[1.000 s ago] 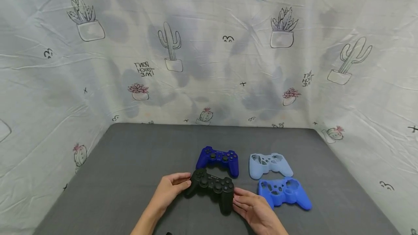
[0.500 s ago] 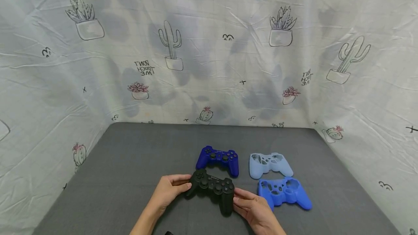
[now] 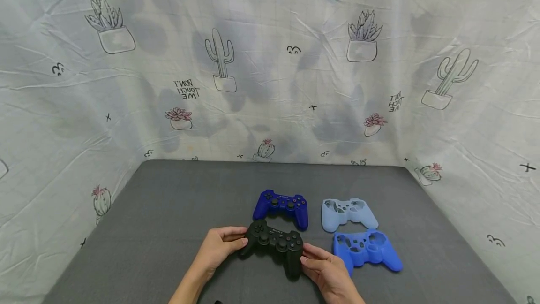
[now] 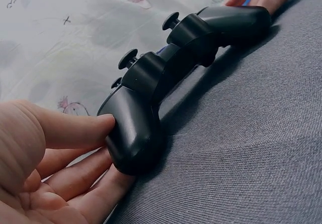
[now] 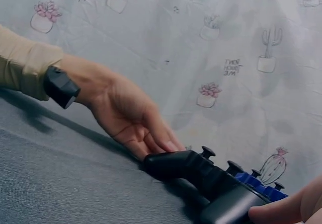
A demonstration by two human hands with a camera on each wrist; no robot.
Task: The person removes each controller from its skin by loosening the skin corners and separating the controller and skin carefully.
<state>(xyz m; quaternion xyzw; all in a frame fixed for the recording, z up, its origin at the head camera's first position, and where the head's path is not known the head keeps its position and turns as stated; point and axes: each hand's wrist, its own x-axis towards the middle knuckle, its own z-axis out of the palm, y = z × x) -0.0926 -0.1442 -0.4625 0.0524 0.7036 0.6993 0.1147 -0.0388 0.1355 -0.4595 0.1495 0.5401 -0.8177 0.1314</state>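
A black game controller [image 3: 274, 238], its sticks and buttons facing up, sits low over the grey surface, tilted so its right side lies nearer me. My left hand [image 3: 215, 247] pinches its left grip; in the left wrist view the thumb [image 4: 85, 128] presses the outer side and the other fingers curl beneath. On the opposite end, my right hand [image 3: 326, 269] holds the right grip between thumb and fingers. Just behind lies a dark blue game controller [image 3: 263, 208], partly overlapped by the black one in the right wrist view.
To the right lie two hollow controller covers, a light blue one [image 3: 333, 222] behind and a brighter blue one [image 3: 390, 259] close beside my right hand. A cactus-print cloth [image 3: 270, 83] walls the back and sides of the grey table [image 3: 190, 196].
My right hand and wrist have shifted slightly left, with the thumb settling on the controller's right grip. The controller and my left hand have barely moved.
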